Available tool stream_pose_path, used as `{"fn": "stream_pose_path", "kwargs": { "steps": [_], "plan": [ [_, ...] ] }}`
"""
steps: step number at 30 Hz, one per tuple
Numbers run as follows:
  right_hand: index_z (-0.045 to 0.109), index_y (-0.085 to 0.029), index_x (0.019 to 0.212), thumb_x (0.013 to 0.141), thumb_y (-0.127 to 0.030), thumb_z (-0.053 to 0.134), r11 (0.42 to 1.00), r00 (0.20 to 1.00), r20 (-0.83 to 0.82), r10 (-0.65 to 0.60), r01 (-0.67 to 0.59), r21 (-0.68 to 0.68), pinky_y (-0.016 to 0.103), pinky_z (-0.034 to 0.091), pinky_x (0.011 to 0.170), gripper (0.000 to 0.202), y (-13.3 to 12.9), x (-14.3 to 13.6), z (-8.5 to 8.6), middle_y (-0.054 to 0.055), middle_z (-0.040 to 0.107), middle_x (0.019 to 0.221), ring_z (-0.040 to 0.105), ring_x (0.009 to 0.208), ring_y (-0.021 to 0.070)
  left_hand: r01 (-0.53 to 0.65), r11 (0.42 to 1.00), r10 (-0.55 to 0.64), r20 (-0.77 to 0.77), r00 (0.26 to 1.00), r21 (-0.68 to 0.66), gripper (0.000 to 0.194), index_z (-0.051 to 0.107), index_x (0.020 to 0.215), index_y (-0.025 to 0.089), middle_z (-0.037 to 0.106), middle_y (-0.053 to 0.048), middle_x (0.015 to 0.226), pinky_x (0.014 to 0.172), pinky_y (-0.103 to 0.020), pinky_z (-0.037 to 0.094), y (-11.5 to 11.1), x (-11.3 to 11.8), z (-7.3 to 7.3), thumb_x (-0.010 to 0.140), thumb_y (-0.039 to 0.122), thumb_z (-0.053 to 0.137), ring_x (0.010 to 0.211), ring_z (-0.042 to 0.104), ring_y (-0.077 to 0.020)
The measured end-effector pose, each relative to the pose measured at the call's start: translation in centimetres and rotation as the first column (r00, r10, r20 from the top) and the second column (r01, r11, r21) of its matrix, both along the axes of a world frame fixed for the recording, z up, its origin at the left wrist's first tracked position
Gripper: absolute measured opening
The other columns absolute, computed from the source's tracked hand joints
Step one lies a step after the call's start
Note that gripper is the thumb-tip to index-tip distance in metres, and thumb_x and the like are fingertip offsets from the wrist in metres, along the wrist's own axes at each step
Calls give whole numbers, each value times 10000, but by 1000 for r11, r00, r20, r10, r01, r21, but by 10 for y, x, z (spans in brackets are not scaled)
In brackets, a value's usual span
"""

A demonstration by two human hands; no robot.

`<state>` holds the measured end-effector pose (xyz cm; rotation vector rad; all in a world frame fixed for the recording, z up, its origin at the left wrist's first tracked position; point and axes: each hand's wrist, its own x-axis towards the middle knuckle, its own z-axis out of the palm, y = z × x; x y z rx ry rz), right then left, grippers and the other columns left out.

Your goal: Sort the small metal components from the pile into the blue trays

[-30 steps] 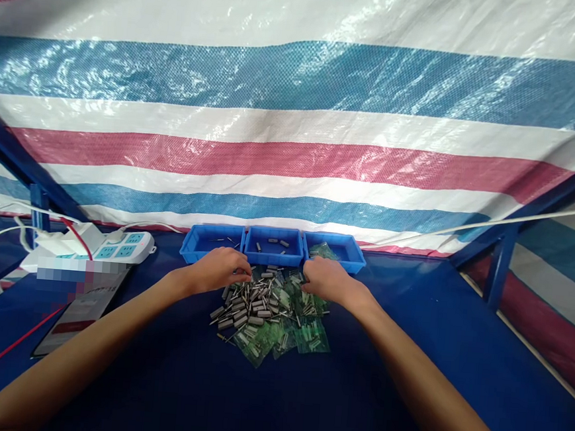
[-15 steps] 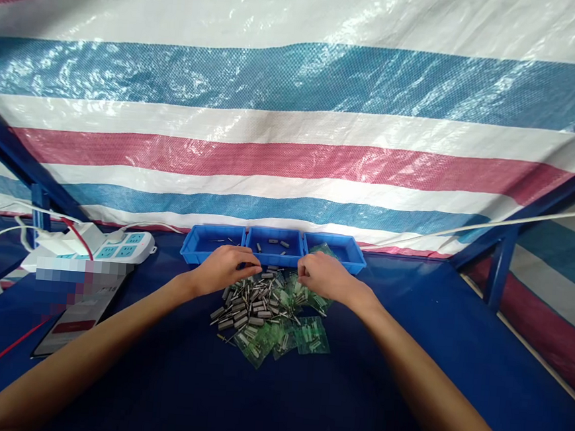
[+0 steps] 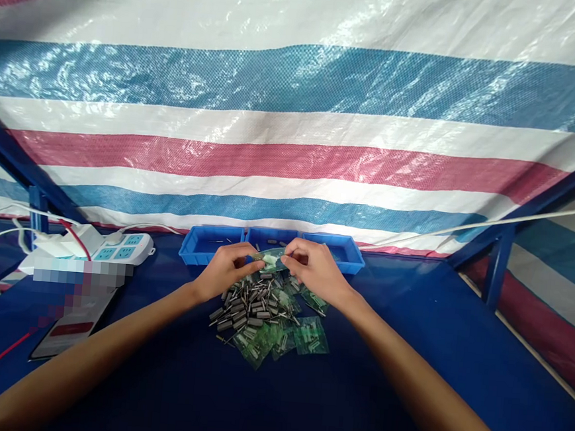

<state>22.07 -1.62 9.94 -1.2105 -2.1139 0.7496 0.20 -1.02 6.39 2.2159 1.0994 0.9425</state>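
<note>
Between my two hands a small clear green plastic bag (image 3: 271,260) is stretched over the far side of a pile. My left hand (image 3: 226,269) pinches its left edge, and my right hand (image 3: 316,268) pinches its right edge. Below them lies a heap of grey metal cylinders and thin pins (image 3: 253,306). Filled green bags lie at the near and right side of the heap, one green bag (image 3: 312,335) at the right and another green bag (image 3: 256,347) at the front. Whether the held bag contains anything is hard to make out.
Three joined blue bins (image 3: 197,255) stand behind the pile, with a few small parts inside. At the left are a white power strip (image 3: 138,249) with plugs and a phone (image 3: 72,325) with a red cable. Blue frame bars (image 3: 500,265) and a striped tarp (image 3: 292,156) surround the table.
The hands have come closer together above the pile. The right hand has shifted slightly up, and a green bag now spans the gap between both hands.
</note>
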Motion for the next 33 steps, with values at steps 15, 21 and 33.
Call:
{"fn": "stream_pose_path", "kwargs": {
  "steps": [15,21,33],
  "plan": [
    [517,-152,638,813,-367,590,989,991,-121,64,-79,-123,228,342,554,286,6,-11,-28,-13,519,622,481,597,118,9,986,24,190,982,-168,311,606,796,121,512,-2,699,419,-188,257,-1,1,0,835,428,585,473,339,-44],
    [522,-163,697,820,-369,577,979,976,-198,87,-120,-165,237,333,559,247,3,-15,-30,-20,499,625,473,592,121,12,978,26,180,983,-207,269,584,795,129,432,36,585,411,-183,227,0,0,-3,838,394,585,452,304,-47],
    [460,-176,660,829,-376,564,976,960,-258,106,-151,-158,233,314,530,282,-2,-18,-34,-29,430,626,423,567,104,41,981,-16,134,991,-189,254,614,807,117,525,-12,722,497,-189,324,-8,4,4,878,341,518,569,430,-83]
  ]
}}
